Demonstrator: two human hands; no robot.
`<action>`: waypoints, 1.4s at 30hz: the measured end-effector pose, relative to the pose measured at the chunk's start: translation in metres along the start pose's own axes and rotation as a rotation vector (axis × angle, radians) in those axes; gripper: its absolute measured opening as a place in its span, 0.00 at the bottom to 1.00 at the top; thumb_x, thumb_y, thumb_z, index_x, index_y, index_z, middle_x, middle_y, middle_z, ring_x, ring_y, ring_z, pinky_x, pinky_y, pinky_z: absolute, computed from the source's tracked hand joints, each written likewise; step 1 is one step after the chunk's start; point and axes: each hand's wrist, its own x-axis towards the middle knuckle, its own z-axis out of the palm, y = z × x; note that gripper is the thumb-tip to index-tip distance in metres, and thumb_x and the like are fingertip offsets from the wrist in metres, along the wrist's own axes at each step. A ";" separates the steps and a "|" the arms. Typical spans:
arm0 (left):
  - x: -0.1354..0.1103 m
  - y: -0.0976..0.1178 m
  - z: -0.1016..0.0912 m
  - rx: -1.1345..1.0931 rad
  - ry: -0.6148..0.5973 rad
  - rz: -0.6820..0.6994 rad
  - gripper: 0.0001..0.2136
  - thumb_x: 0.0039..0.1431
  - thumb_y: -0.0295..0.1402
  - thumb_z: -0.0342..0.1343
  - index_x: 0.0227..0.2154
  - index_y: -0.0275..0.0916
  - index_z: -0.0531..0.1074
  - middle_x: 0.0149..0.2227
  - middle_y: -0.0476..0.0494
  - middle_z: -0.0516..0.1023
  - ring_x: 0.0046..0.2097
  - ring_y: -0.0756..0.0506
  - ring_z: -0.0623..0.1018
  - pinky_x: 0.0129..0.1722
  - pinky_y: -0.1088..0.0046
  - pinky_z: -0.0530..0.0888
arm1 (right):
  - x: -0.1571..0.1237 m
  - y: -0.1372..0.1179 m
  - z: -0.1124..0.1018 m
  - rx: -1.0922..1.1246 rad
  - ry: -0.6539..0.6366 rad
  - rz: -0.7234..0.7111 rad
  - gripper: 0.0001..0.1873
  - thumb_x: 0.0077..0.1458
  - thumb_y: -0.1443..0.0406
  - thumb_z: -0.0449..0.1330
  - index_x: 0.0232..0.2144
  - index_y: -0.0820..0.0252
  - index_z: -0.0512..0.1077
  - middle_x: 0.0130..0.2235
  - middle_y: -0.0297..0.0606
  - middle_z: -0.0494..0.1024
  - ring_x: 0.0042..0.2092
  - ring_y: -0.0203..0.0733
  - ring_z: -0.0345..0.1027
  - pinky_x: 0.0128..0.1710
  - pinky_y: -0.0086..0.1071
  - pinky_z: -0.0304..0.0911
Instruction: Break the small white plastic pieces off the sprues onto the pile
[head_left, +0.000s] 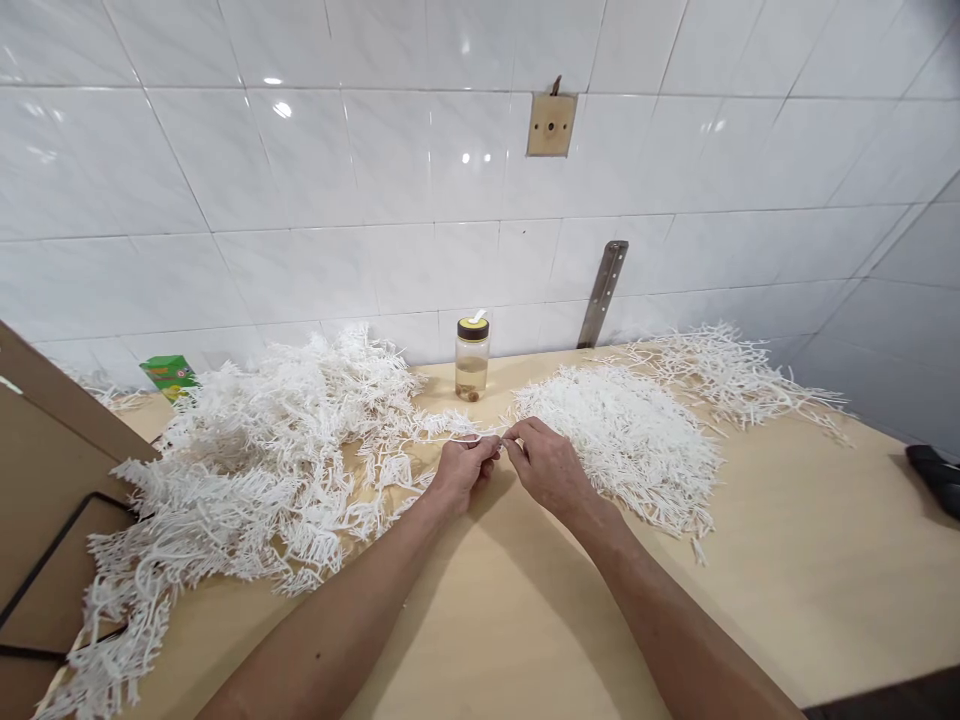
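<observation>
My left hand (466, 470) is closed in a pinch on a thin white plastic sprue strip (466, 438) with short side branches. Fingertip to fingertip with it, my right hand (546, 460) pinches at the strip's right end; any small piece between those fingers is too small to make out. To the left spreads a big tangled heap of branched white strips (255, 460), some reaching my left hand. Just right of my right hand lies a dense pile of short white pieces (630, 440). Farther back on the right are loose bare white strips (735, 370).
A clear bottle (471, 365) with a black and yellow lid stands by the tiled wall. A green box (169, 376) sits behind the left heap. Brown cardboard (60, 490) borders the left side; a black object (934, 480) lies at the right edge. A metal bracket (602, 295) leans there.
</observation>
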 end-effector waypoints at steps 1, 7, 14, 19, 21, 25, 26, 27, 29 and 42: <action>0.000 0.000 0.001 -0.001 0.003 -0.005 0.16 0.43 0.43 0.64 0.18 0.36 0.68 0.15 0.53 0.62 0.19 0.55 0.59 0.19 0.76 0.52 | 0.000 0.000 0.001 -0.013 -0.005 0.003 0.08 0.62 0.68 0.52 0.32 0.58 0.70 0.35 0.39 0.75 0.31 0.39 0.68 0.32 0.32 0.61; 0.002 0.002 -0.003 -0.052 -0.019 -0.037 0.15 0.43 0.42 0.63 0.19 0.37 0.66 0.16 0.52 0.64 0.18 0.54 0.61 0.18 0.76 0.52 | -0.001 -0.002 0.002 0.079 -0.016 -0.038 0.08 0.64 0.68 0.49 0.33 0.58 0.67 0.35 0.39 0.73 0.34 0.39 0.67 0.34 0.32 0.62; 0.007 0.002 -0.008 -0.076 -0.076 -0.012 0.18 0.43 0.45 0.64 0.20 0.39 0.63 0.15 0.55 0.60 0.17 0.55 0.58 0.17 0.77 0.48 | -0.002 0.002 0.003 0.136 -0.049 -0.014 0.06 0.62 0.67 0.50 0.32 0.58 0.65 0.34 0.38 0.71 0.32 0.38 0.65 0.33 0.32 0.60; 0.010 -0.004 -0.006 0.005 0.042 0.048 0.20 0.45 0.49 0.64 0.22 0.39 0.65 0.13 0.57 0.59 0.15 0.55 0.56 0.16 0.77 0.49 | -0.003 0.003 0.007 0.165 -0.028 0.037 0.06 0.61 0.68 0.52 0.30 0.57 0.64 0.31 0.36 0.70 0.32 0.38 0.64 0.33 0.32 0.59; 0.009 -0.005 -0.006 0.037 0.033 0.047 0.19 0.47 0.49 0.63 0.22 0.38 0.66 0.12 0.56 0.59 0.15 0.55 0.56 0.17 0.76 0.50 | -0.003 0.004 0.009 0.171 -0.027 0.044 0.06 0.61 0.68 0.52 0.30 0.57 0.65 0.31 0.36 0.70 0.32 0.39 0.64 0.33 0.32 0.58; 0.007 -0.002 -0.009 0.079 -0.034 -0.001 0.19 0.47 0.49 0.62 0.20 0.37 0.68 0.13 0.54 0.61 0.16 0.55 0.58 0.17 0.75 0.51 | -0.003 0.005 0.008 0.168 -0.039 0.018 0.08 0.62 0.67 0.51 0.30 0.58 0.65 0.31 0.37 0.70 0.32 0.39 0.64 0.33 0.33 0.58; 0.006 -0.001 -0.009 0.090 -0.045 -0.018 0.19 0.47 0.49 0.62 0.20 0.37 0.68 0.13 0.53 0.61 0.16 0.55 0.58 0.17 0.75 0.50 | -0.003 0.004 0.007 0.175 -0.037 0.011 0.08 0.63 0.67 0.51 0.30 0.58 0.66 0.31 0.37 0.70 0.32 0.39 0.64 0.33 0.33 0.59; 0.007 0.000 -0.010 0.097 -0.053 -0.030 0.19 0.47 0.49 0.63 0.19 0.36 0.68 0.13 0.53 0.61 0.16 0.55 0.57 0.17 0.75 0.50 | -0.003 0.004 0.007 0.185 -0.034 0.006 0.08 0.63 0.66 0.51 0.30 0.58 0.66 0.31 0.37 0.70 0.32 0.39 0.64 0.33 0.33 0.59; 0.008 0.000 -0.012 0.088 -0.072 -0.035 0.20 0.46 0.48 0.64 0.17 0.37 0.66 0.12 0.54 0.59 0.16 0.56 0.54 0.18 0.74 0.47 | -0.002 0.004 0.006 0.216 -0.023 0.014 0.08 0.63 0.66 0.52 0.30 0.58 0.67 0.31 0.37 0.71 0.32 0.39 0.65 0.33 0.33 0.60; 0.009 0.000 -0.009 -0.069 -0.020 -0.039 0.21 0.40 0.46 0.67 0.16 0.39 0.60 0.12 0.57 0.54 0.16 0.57 0.51 0.18 0.74 0.45 | -0.003 -0.003 0.010 0.204 0.111 0.059 0.05 0.61 0.62 0.56 0.34 0.58 0.68 0.35 0.39 0.74 0.28 0.37 0.67 0.32 0.32 0.64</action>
